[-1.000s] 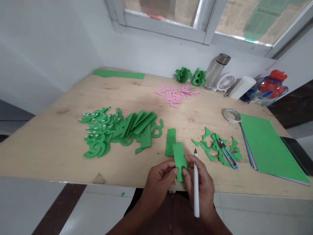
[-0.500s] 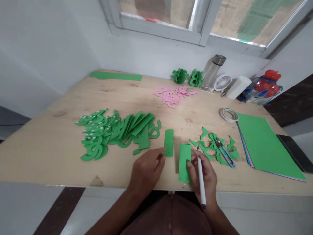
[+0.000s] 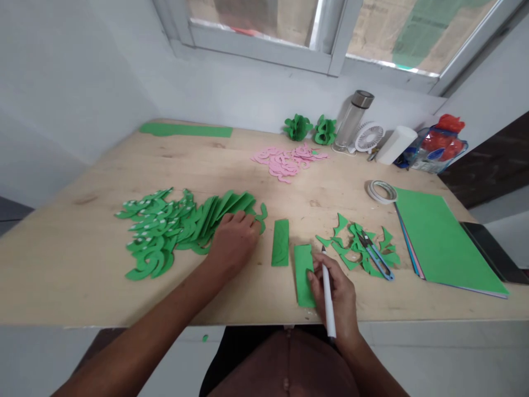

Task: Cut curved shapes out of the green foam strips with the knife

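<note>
My right hand (image 3: 335,289) is closed round a white marker (image 3: 328,300), its dark tip pointing up and away. Between thumb and fingers the same hand grips a folded green paper strip (image 3: 305,275). To the left of it, a second green strip (image 3: 280,242) with a drawn curved line lies flat on the table. My left hand (image 3: 235,240) rests with curled fingers on the near right side of a row of folded green papers (image 3: 212,215); its fingertips are hidden. Left of these lie cut curved green pieces (image 3: 152,226) with white spots.
Green scraps (image 3: 347,242) and blue thread snips (image 3: 377,256) lie to the right. Beyond are coloured sheets (image 3: 450,242), a tape roll (image 3: 381,192) and a dark tablet (image 3: 496,251). Pink cutouts (image 3: 285,162), green paper balls (image 3: 297,128), a bottle (image 3: 353,121) and a fan (image 3: 369,137) stand farther back.
My left hand has left the marked strip and moved left and away onto the folded papers. My right hand still holds the marker and the strip. The view has shifted slightly.
</note>
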`<action>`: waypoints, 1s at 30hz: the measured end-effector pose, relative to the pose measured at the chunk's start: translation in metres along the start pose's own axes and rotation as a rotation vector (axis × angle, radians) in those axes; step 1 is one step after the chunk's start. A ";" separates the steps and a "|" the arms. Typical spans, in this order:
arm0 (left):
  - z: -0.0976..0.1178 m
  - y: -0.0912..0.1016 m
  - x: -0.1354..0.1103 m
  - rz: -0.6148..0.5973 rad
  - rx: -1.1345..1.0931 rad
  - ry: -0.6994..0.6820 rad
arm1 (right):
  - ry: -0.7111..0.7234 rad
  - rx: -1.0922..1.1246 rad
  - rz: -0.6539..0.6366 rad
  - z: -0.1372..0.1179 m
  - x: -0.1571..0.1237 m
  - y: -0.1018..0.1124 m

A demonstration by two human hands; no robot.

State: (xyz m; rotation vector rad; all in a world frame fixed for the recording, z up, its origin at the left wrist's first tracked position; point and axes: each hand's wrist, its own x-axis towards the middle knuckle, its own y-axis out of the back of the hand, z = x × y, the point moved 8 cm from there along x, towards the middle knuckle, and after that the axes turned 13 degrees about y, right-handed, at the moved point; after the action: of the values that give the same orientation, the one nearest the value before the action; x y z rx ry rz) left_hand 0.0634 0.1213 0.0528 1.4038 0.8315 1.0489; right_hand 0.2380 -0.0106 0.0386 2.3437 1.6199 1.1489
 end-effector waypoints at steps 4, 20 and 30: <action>-0.004 -0.001 0.006 -0.052 -0.037 -0.006 | -0.004 0.010 -0.013 0.001 0.002 -0.003; 0.011 0.006 -0.028 -0.201 -0.621 0.096 | -0.051 -0.020 0.009 0.003 -0.004 0.009; 0.048 -0.011 -0.054 -0.353 -1.000 0.058 | -0.081 -0.011 0.025 0.007 -0.009 0.016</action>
State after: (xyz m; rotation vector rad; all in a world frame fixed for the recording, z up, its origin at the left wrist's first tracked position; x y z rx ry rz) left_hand 0.0903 0.0554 0.0367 0.3668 0.4407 1.0038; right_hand 0.2526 -0.0231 0.0357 2.3777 1.5581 1.0493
